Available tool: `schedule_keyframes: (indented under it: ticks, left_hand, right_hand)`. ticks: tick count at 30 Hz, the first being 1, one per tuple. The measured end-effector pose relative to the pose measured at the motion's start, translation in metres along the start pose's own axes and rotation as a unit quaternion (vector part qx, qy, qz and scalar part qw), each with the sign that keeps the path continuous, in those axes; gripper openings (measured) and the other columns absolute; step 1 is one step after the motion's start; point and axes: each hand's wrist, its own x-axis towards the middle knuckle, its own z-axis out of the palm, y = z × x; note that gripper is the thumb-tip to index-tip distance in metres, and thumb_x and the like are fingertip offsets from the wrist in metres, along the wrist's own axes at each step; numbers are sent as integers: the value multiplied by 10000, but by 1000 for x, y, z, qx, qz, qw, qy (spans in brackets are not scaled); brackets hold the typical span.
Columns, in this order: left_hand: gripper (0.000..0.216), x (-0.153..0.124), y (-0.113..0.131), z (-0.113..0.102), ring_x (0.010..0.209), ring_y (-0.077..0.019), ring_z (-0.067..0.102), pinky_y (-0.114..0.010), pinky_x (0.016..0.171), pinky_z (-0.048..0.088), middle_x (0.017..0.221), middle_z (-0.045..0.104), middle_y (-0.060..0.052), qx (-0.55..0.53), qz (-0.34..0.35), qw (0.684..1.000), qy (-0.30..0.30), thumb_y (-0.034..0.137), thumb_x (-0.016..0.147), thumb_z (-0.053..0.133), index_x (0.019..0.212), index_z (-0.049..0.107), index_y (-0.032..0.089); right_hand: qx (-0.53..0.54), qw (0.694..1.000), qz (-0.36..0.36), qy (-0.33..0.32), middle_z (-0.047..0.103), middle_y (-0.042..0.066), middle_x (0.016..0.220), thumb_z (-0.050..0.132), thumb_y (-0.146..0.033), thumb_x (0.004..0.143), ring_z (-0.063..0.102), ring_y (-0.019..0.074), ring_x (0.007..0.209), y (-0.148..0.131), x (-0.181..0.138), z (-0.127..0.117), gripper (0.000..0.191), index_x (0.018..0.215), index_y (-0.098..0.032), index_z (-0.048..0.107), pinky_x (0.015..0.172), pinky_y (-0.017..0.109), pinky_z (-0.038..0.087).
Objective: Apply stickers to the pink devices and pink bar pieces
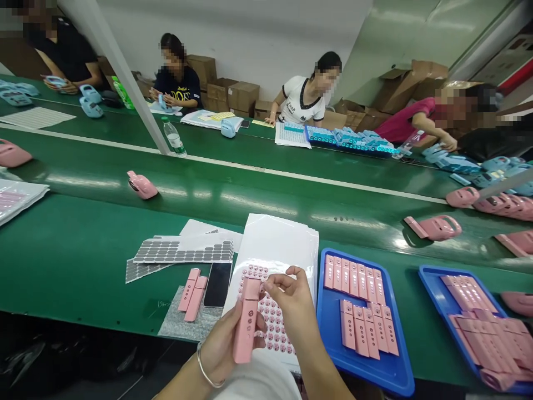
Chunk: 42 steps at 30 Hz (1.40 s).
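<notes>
My left hand [222, 347] grips a long pink plastic part [245, 322] upright, just above the table's near edge. My right hand [291, 303] is pinched at the top of that part, fingertips pressed together against it; whether a sticker is in them is too small to tell. Under both hands lies a white sheet of small pink stickers [272, 319]. Two more pink parts [192, 293] lie to the left on a grey pad, beside a black phone [218, 284].
A blue tray [366, 366] with several pink parts sits right of my hands; a second blue tray [433, 289] stands further right. Grey sticker sheets [183, 251] lie at the left. Pink housings [142, 185] rest on the green belt. Several people work across it.
</notes>
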Motion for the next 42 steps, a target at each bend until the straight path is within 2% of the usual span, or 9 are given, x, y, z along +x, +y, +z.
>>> schedule_keyframes:
  ticks: [4,10,16,29,37,39,42]
  left_hand:
    - [439,1,-5,7,492,-110,499,-256,478,375,654,555,-34,-6,-8,998,-63,519,827,405,733,603,139]
    - [447,1,-5,12,483,-108,496,-256,494,347,660,547,-34,10,-14,998,-60,538,813,414,733,599,139]
    - [468,0,-6,10,477,-105,488,-258,497,348,658,545,-34,14,-17,997,-67,541,821,392,723,605,136]
    - [486,2,-5,9,481,-104,484,-250,491,348,648,538,-35,-6,-29,996,-80,538,825,386,720,609,120]
    - [486,3,-6,6,458,-103,485,-255,486,366,625,543,-38,1,-26,996,-85,530,832,377,711,606,118]
    - [491,5,-7,3,442,-91,465,-241,463,351,615,532,-27,-17,-28,994,-102,523,843,358,722,613,121]
    - [486,7,-6,0,426,-82,454,-230,433,337,622,526,-16,-38,-29,990,-132,510,857,330,755,620,134]
  right_hand:
    - [-7,999,-4,32,621,-68,682,672,-206,679,625,147,666,-10,-16,6,427,900,-256,310,657,292,481]
    - [-56,997,-15,44,637,-39,697,661,-179,680,626,163,689,-7,-18,4,415,911,-247,323,666,314,490]
    - [-97,995,-18,25,639,-43,698,643,-178,699,616,163,693,-6,-17,3,379,897,-253,329,672,316,480]
    - [-135,990,-27,23,622,-53,704,626,-150,699,622,160,696,-9,-16,4,341,854,-254,340,649,301,473]
    - [-199,977,-64,39,578,-57,691,645,-147,691,596,153,695,-6,-16,6,317,819,-245,372,687,324,490]
    - [-187,979,-72,30,542,-58,702,638,-191,719,570,144,684,-1,-11,4,291,862,-247,391,665,313,496]
    - [-113,991,-74,18,529,-26,801,560,-299,803,560,142,736,6,-5,-3,190,921,-251,418,665,307,509]
